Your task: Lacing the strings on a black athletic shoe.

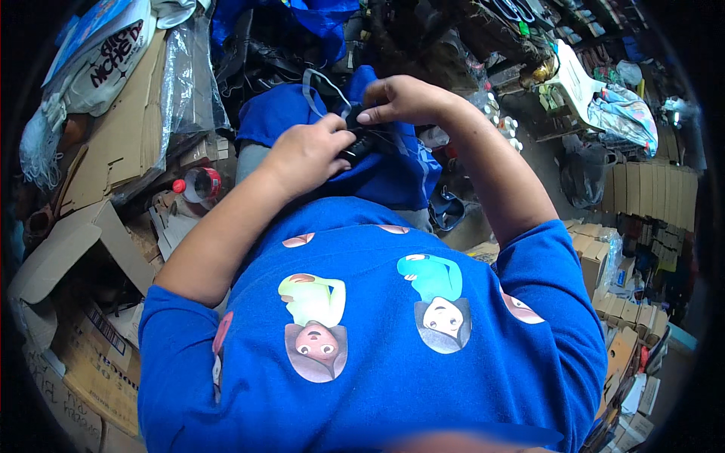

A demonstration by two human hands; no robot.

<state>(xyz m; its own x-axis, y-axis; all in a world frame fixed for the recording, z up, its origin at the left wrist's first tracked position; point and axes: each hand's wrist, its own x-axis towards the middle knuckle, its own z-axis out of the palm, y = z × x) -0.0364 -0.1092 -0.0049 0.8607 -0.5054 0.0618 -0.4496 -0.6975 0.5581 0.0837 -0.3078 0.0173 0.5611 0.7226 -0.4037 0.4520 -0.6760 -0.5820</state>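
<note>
Near the upper middle of the frame, both hands meet over a blue cloth bag (393, 170). Left hand (306, 155) is clenched around a small black item (361, 143), possibly a shoe or strap; the view is too crowded to tell. Right hand (404, 98) pinches its top edge. Advice: grip firmly and close together. A red-capped bottle (198, 183) lies at left.

Flattened cardboard boxes (91, 249) pile up on the left, with a red-capped plastic bottle (198, 183) lying among them (beside a clear plastic bag (189, 75)). On the right, stacked small cartons (649, 192) stand near a white plastic chair (578, 79) and a dark bucket (585, 177).
</note>
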